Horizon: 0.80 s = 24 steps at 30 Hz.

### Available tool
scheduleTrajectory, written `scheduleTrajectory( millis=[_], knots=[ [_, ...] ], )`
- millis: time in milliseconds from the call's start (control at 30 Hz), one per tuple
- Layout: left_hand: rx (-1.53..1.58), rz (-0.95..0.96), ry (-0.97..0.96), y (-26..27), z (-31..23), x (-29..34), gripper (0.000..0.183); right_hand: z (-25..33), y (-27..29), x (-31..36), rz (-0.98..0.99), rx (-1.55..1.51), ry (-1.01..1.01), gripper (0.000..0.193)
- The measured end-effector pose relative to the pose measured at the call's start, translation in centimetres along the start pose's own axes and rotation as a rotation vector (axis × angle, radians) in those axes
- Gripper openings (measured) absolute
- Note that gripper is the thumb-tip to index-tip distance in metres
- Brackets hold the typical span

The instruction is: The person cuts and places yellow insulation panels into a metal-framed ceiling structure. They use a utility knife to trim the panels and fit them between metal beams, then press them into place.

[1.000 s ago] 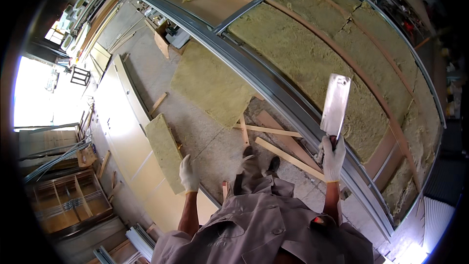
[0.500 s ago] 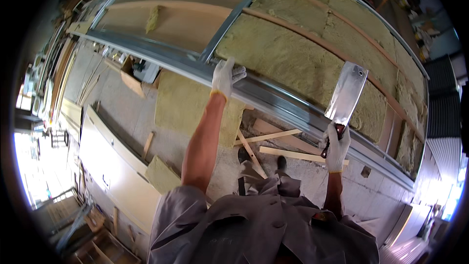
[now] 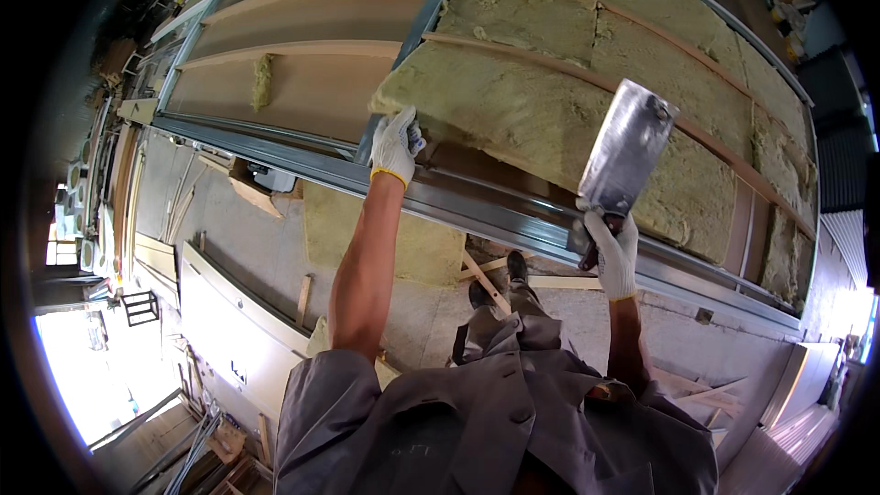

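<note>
Left hand grips the insulation slab edge; right hand clasps a broad blade upright.

You are standing in a building workshop, the kind where wall panels get put together. In front of you lies a big wall frame of metal rails and wooden slats, its bays packed with yellow insulation (one bay at the left shows only bare board). The concrete floor under your feet is strewn with wood offcuts and a loose slab of the same insulation. Long white panels lie stacked at your left, with more timber and metal strips beside them. Daylight pours in through a wide opening low on the left, and stacked material lines the far edges.
</note>
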<state>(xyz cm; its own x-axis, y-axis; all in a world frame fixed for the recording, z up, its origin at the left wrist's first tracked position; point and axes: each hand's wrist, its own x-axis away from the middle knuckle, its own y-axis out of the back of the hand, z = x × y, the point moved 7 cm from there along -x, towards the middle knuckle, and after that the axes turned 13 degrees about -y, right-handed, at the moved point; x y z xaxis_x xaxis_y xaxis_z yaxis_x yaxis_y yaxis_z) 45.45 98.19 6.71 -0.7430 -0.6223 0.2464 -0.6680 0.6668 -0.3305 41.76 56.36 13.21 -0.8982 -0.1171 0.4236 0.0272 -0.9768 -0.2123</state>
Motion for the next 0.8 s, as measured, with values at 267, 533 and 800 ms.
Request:
scheduleTrajectory(
  millis=[267, 533, 800],
  knots=[
    [0.188, 0.155, -0.225, -0.1, -1.7, 1.1, 0.048, -1.9, -6.3, -7.8, 0.231, 0.159, -0.03, 0.024],
    [-1.845, 0.382, -0.286, -3.3, 3.3, 1.7, 0.045, -3.2, -5.6, -9.3, 0.227, 0.054, -0.107, 0.026],
    [-1.35, 0.091, -0.384, -0.1, 3.4, 2.0, 0.024, -3.0, -6.2, -8.7, 0.226, -0.05, -0.132, 0.029]
  ],
)
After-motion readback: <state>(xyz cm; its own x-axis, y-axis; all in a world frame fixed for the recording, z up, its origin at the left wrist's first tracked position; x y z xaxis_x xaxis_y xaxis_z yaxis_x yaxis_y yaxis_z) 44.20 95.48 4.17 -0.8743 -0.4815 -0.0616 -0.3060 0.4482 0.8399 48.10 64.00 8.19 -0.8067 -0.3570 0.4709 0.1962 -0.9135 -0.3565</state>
